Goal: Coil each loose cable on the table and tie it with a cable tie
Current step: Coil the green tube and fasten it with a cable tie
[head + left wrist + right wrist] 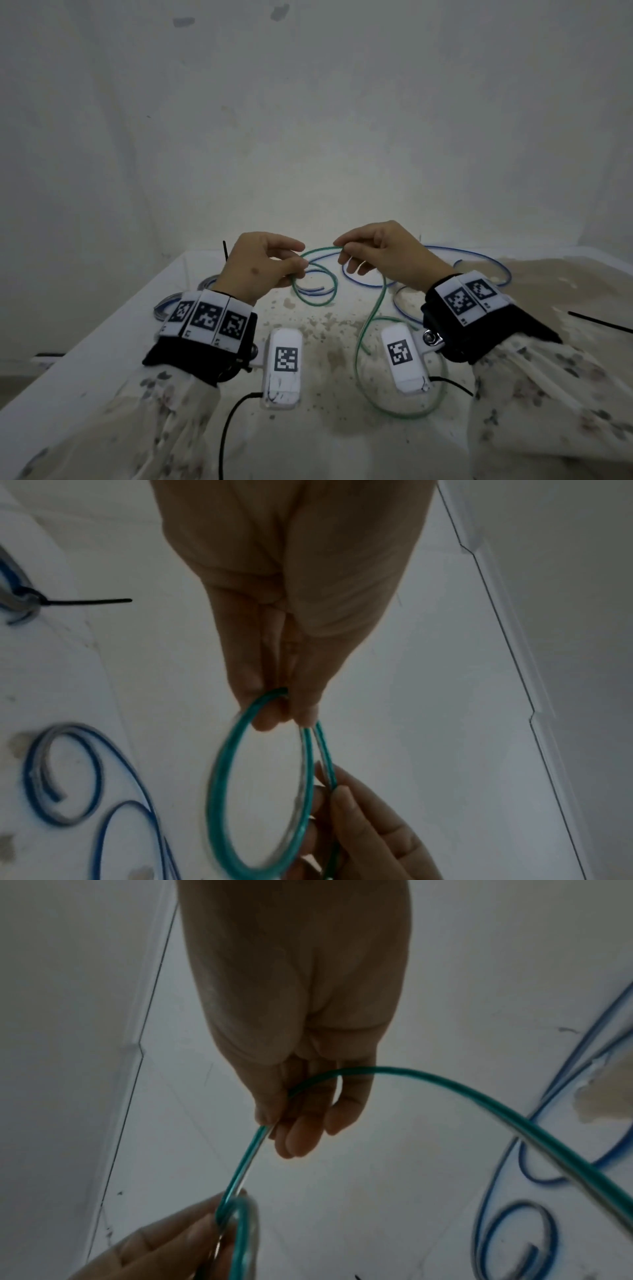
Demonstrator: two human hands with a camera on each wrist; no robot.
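My left hand pinches a small loop of the green cable between thumb and fingers, held just above the table; the left wrist view shows that green cable hanging as a ring under the left hand. About a hand's width to the right, my right hand pinches the same cable. In the right wrist view the green cable runs through the right hand and off to the lower right. The rest of the cable trails in curves toward the near edge.
A loose blue cable sprawls on the stained white table behind and right of my hands. A coiled blue bundle with a black tie lies at the left. A black cable tie lies at the right. A wall stands close behind.
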